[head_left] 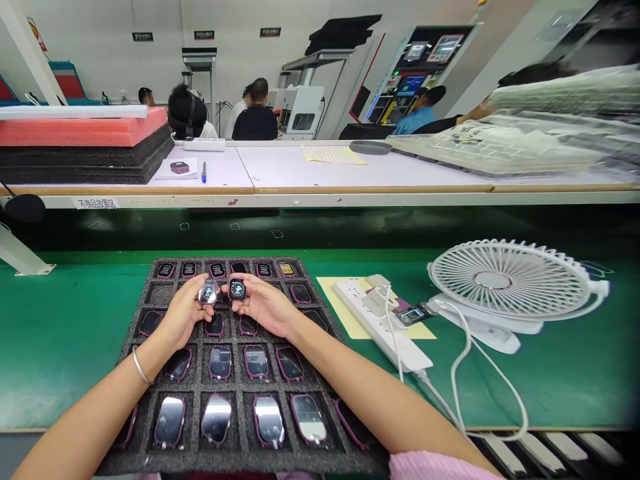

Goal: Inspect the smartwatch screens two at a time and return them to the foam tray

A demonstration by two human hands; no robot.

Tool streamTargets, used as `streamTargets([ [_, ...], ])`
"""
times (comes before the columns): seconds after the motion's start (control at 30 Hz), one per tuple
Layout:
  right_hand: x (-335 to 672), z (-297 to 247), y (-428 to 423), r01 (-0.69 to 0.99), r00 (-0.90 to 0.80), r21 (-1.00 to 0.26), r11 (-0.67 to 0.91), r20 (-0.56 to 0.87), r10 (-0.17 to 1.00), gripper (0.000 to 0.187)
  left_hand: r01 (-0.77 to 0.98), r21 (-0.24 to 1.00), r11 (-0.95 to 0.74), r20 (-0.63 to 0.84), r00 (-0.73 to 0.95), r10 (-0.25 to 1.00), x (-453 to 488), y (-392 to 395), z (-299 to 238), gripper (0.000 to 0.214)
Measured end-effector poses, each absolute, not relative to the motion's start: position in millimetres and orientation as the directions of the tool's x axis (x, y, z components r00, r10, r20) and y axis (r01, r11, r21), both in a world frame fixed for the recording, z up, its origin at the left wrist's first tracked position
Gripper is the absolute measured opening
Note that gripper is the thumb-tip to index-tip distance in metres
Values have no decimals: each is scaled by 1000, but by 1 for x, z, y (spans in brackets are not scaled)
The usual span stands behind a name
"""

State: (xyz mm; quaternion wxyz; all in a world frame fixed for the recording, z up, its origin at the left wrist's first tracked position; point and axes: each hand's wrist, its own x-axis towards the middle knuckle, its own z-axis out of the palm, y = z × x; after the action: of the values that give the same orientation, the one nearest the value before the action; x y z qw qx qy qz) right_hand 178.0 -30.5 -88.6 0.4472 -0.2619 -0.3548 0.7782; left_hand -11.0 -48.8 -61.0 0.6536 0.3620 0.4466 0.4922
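My left hand is closed around a smartwatch body whose lit screen catches glare. Just to its right, my right hand grips a second smartwatch body with a dark, lit display and a purple rim. Both watches are held side by side above a dark grey foam tray. Purple-rimmed watch bodies, such as this one, lie face up in most of its pockets. Several in the back row show lit screens. My forearms and hands cover parts of the tray's middle rows.
A white power strip on yellow paper and a white fan with looping cables stand right of the tray. Behind runs a raised white shelf with stacked foam sheets, a blue pen and plastic-wrapped trays. Several people sit beyond.
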Motion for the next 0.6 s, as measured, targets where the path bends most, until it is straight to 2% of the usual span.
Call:
streamTargets([
  [0.3,180,-80,-40,-452,-395,-853,-262,-71,916,36,-292,930,226,-181,174,968,-12,-53,-58,56],
  [0.6,179,-82,-43,-427,-398,-885,-185,1,917,40,-229,958,175,-134,184,974,-10,-57,-55,45],
])
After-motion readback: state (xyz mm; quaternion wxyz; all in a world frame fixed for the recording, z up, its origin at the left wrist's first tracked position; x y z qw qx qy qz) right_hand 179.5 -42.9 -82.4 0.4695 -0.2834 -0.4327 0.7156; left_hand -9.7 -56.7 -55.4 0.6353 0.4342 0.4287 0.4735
